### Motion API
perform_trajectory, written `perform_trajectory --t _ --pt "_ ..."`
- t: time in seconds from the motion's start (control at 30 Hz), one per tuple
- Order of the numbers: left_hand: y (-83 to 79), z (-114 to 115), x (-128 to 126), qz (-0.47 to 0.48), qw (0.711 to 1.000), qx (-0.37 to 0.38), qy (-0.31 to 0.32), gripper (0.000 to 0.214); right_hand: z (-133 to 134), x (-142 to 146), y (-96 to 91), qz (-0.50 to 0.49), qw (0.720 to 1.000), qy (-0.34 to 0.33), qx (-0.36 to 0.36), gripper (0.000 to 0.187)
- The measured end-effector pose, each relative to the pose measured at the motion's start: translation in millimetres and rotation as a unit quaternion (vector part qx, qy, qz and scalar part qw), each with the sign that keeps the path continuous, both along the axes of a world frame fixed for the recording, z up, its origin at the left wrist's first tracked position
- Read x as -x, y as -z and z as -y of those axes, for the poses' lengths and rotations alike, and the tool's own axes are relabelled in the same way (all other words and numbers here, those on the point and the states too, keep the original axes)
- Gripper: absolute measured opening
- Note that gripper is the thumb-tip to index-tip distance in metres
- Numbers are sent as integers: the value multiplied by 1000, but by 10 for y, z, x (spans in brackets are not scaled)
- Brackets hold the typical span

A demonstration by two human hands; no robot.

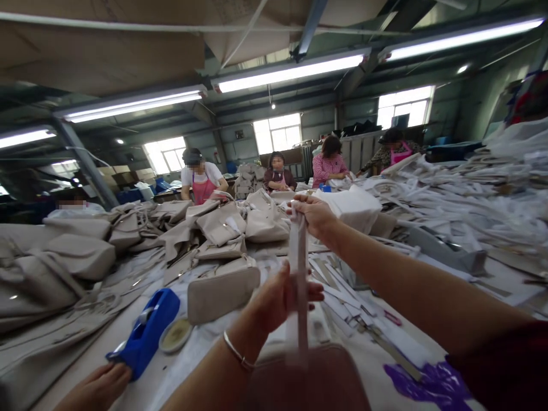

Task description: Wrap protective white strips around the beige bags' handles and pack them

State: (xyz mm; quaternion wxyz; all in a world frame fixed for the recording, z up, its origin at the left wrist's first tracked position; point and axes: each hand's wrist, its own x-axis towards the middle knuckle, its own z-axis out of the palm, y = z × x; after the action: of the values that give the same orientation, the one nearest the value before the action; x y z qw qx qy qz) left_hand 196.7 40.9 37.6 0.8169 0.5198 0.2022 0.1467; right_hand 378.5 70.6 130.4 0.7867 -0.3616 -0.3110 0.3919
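Note:
My right hand pinches the top end of a long pale strap, holding it upright. White, translucent wrapping seems to lie along the strap. Lower down, my left hand, with a bangle on the wrist, is behind the strap; its thumb points up and its fingers stretch out past the strap's right side. The strap's lower part is blurred and runs down to a brownish bag at the bottom edge, close in front of me.
At lower left another person's hand touches a blue tape dispenser beside a small round dish. Beige bags pile up ahead. Wrapped straps heap at right, near purple plastic. Several people work across the table.

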Motion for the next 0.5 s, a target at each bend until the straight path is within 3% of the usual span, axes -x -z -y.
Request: perform_trajectory --t 0.07,0.13,0.3,0.5 --pt "69 204 196 0 999 45 2 64 -66 -9 13 -9 1000 25 -8 19" --pt "140 317 383 -27 999 25 -29 52 -108 -23 31 -13 999 43 -13 20" --pt "154 381 735 -97 994 9 -51 46 -157 -8 97 -16 997 68 -20 23" --pt "29 383 735 -131 987 -15 -87 38 -167 103 161 -22 995 89 -23 22"
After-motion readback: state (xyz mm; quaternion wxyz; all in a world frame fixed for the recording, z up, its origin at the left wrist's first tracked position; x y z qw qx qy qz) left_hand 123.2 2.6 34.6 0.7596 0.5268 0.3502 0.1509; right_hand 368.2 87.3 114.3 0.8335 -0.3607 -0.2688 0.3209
